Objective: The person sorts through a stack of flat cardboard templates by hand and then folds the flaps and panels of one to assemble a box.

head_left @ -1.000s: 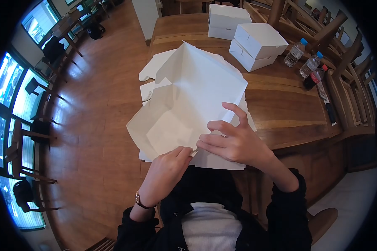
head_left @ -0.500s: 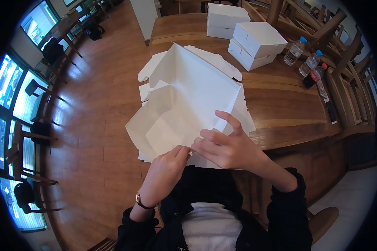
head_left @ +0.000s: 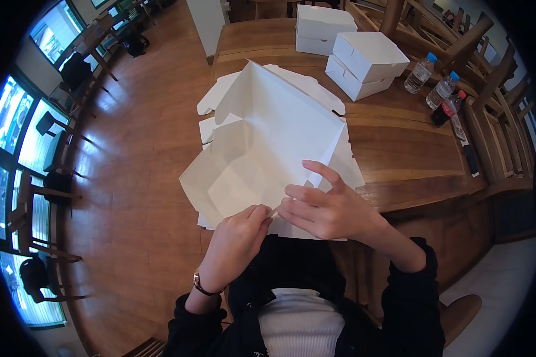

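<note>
A partly folded white cardboard box [head_left: 292, 128] lies in front of me, its tall lid panel raised and its tray walls bent up. My left hand [head_left: 239, 229] is closed, pinching the near edge of the box. Close beside it my right hand [head_left: 327, 208] works at the near right corner. Its index finger sticks up and away, while the lower fingers curl onto the cardboard; its thumb is hidden. Beneath the box lie flat white box blanks [head_left: 346, 157] with cut tabs.
Two folded white boxes [head_left: 369, 56] [head_left: 324, 27] stand at the back of the wooden table [head_left: 405, 154]. To the right are two blue-capped water bottles [head_left: 420, 72] and a red-capped cola bottle [head_left: 448, 108]. A dark, slim object [head_left: 470, 159] lies near the right edge, beside wooden chairs [head_left: 506, 128].
The upper part of the box has shifted very slightly to the right. My right index finger has lowered and moved a little left; both hands stay at the near edge.
</note>
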Demonstrator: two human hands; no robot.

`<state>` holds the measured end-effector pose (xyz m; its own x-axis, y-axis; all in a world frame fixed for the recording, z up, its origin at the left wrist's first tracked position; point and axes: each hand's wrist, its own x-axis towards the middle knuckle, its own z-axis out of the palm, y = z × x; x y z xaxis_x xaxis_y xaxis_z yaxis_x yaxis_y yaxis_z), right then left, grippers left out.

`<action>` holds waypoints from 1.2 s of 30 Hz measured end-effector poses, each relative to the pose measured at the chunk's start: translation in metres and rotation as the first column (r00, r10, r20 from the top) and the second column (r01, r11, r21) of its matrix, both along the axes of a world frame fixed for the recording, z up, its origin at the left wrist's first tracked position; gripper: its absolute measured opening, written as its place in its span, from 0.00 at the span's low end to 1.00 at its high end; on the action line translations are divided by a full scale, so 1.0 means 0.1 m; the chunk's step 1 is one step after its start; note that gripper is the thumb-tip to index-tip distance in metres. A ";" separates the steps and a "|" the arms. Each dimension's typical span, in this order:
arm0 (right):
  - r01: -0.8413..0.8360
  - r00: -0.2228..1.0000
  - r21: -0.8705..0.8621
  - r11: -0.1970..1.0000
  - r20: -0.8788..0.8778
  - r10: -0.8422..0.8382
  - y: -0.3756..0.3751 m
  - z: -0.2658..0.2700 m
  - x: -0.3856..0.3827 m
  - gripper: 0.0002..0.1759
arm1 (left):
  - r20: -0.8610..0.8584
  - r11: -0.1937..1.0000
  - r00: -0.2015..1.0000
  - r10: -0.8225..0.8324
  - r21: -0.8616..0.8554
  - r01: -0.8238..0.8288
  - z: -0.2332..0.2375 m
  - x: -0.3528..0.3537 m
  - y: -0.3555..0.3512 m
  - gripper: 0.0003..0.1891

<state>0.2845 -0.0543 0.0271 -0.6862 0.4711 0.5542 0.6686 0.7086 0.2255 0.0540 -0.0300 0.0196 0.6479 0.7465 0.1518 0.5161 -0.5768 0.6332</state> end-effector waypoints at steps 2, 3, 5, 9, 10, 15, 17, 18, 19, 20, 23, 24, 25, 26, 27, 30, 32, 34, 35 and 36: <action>0.005 1.000 0.016 1.000 0.027 -0.006 -0.02 -0.03 -0.06 0.04 | 0.021 1.000 1.000 -0.006 -0.023 0.006 0.00 -0.01 0.01 0.06; 0.009 0.999 0.024 1.000 0.040 -0.010 -0.02 -0.05 -0.09 0.04 | 0.032 0.999 0.999 -0.010 -0.034 0.011 0.00 -0.01 0.02 0.06; 0.009 1.000 0.042 0.999 0.007 -0.009 0.00 -0.07 -0.10 0.03 | 0.044 0.999 0.999 -0.030 -0.041 0.032 0.00 -0.01 0.03 0.07; 0.021 0.999 0.073 0.997 0.022 -0.023 0.00 -0.10 -0.13 0.03 | 0.053 0.996 0.997 -0.050 -0.065 0.053 0.02 -0.02 0.05 0.09; 0.014 1.000 0.077 0.997 0.023 -0.016 0.00 -0.11 -0.14 0.03 | 0.051 0.996 0.997 -0.050 -0.064 0.054 0.03 -0.01 0.05 0.09; -0.004 0.994 0.160 0.987 0.104 -0.013 0.03 -0.12 -0.20 0.04 | 0.013 0.997 0.998 -0.069 -0.038 0.069 0.01 -0.02 0.05 0.12; -0.021 0.999 0.108 0.994 0.038 0.017 0.05 -0.12 -0.20 0.03 | 0.034 0.996 0.997 -0.069 -0.046 0.070 0.02 -0.02 0.04 0.12; -0.032 0.999 0.082 0.996 0.004 0.032 0.05 -0.12 -0.20 0.03 | 0.044 0.996 0.997 -0.067 -0.051 0.069 0.03 -0.03 0.03 0.12; -0.042 0.999 0.069 0.997 0.025 0.040 0.05 -0.11 -0.21 0.02 | 0.036 0.996 0.997 -0.068 -0.054 0.069 0.02 -0.03 0.03 0.11; -0.049 0.998 0.057 0.997 0.046 0.047 0.04 -0.08 -0.22 0.02 | 0.028 0.996 0.997 -0.069 -0.056 0.071 0.02 -0.04 0.03 0.11; -0.033 0.962 0.106 0.994 0.274 0.003 -0.04 0.02 -0.29 0.02 | 0.004 0.996 0.998 -0.070 -0.056 0.070 0.01 -0.05 0.02 0.10; -0.025 0.928 0.141 0.990 0.371 -0.029 -0.06 0.05 -0.32 0.03 | -0.005 0.996 0.998 -0.070 -0.052 0.070 0.02 -0.06 0.02 0.09; -0.012 0.941 0.134 0.991 0.336 -0.034 -0.06 0.04 -0.32 0.03 | -0.004 0.997 0.998 -0.066 -0.043 0.065 0.01 -0.05 0.03 0.08; -0.002 0.953 0.126 0.992 0.300 -0.036 -0.06 0.03 -0.32 0.04 | -0.002 0.998 0.998 -0.059 -0.036 0.059 0.01 -0.05 0.02 0.08; 0.006 0.963 0.118 0.993 0.265 -0.038 -0.06 0.04 -0.33 0.04 | 0.000 0.998 0.999 -0.051 -0.027 0.051 0.00 -0.05 0.02 0.07; 0.051 0.936 0.061 0.997 0.346 -0.069 -0.14 0.19 -0.32 0.05 | -0.025 1.000 0.999 -0.022 -0.019 0.022 -0.02 -0.05 0.02 0.09; 0.075 0.948 0.029 0.997 0.308 -0.081 -0.18 0.22 -0.31 0.07 | -0.008 0.999 0.999 -0.046 -0.024 0.046 0.00 -0.04 0.02 0.07; 0.069 0.971 -0.004 0.998 0.229 -0.066 -0.18 0.21 -0.30 0.09 | 0.001 0.998 0.998 -0.061 -0.032 0.061 0.03 -0.03 0.01 0.08; 0.047 0.985 -0.020 0.999 0.166 -0.043 -0.15 0.18 -0.29 0.09 | 0.001 0.997 0.998 -0.063 -0.039 0.063 0.04 -0.04 0.01 0.09; 0.025 0.995 -0.035 0.999 0.101 -0.021 -0.14 0.17 -0.29 0.09 | 0.001 0.997 0.998 -0.065 -0.046 0.065 0.05 -0.04 0.00 0.10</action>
<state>0.2552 -0.0679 0.0439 -0.7264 0.5059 0.4651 0.6600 0.7021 0.2671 0.0498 -0.0298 0.0245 0.6950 0.7092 0.1184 0.4789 -0.5794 0.6594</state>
